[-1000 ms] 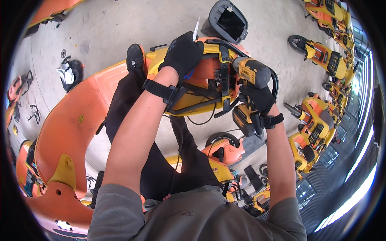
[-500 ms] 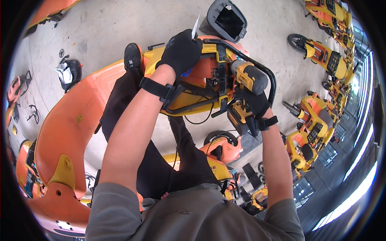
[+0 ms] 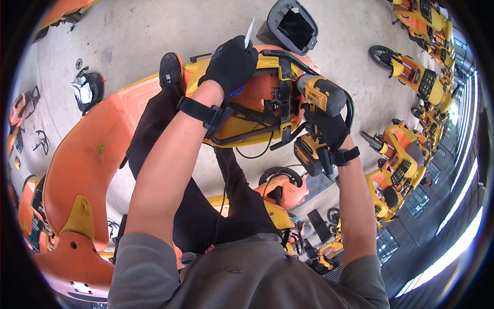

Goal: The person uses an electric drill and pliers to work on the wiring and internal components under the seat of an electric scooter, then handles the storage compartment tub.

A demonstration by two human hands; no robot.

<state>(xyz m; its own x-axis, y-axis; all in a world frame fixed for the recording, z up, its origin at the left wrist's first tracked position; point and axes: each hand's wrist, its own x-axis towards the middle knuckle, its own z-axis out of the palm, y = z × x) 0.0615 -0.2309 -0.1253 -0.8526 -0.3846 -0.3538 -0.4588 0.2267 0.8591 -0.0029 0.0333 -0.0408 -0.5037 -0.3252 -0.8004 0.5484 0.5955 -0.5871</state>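
My left hand (image 3: 230, 64), in a black glove, is closed around a thin, pointed silver-white piece (image 3: 249, 33) that sticks up past the fingers; its lower part is hidden in the fist. The fist is over the yellow edge of an orange-and-yellow scooter (image 3: 128, 103). My gloved right hand (image 3: 329, 127) grips the handle of a yellow-and-black cordless impact driver (image 3: 321, 95). The driver's nose points left toward the black metal frame (image 3: 285, 92) at the scooter's rear. Whether its tip touches anything cannot be seen. Open bodywork shows a cavity with wiring between my hands.
A black open bucket (image 3: 292, 27) stands on the concrete floor beyond the scooter. A dark bag with white material (image 3: 88, 90) lies at the left. Several scooters line the right (image 3: 411, 72), and another orange one (image 3: 283, 190) is close behind my legs.
My right hand and the impact driver have shifted slightly right, away from the frame. My left hand has hardly moved and keeps its grip on the thin pointed piece.
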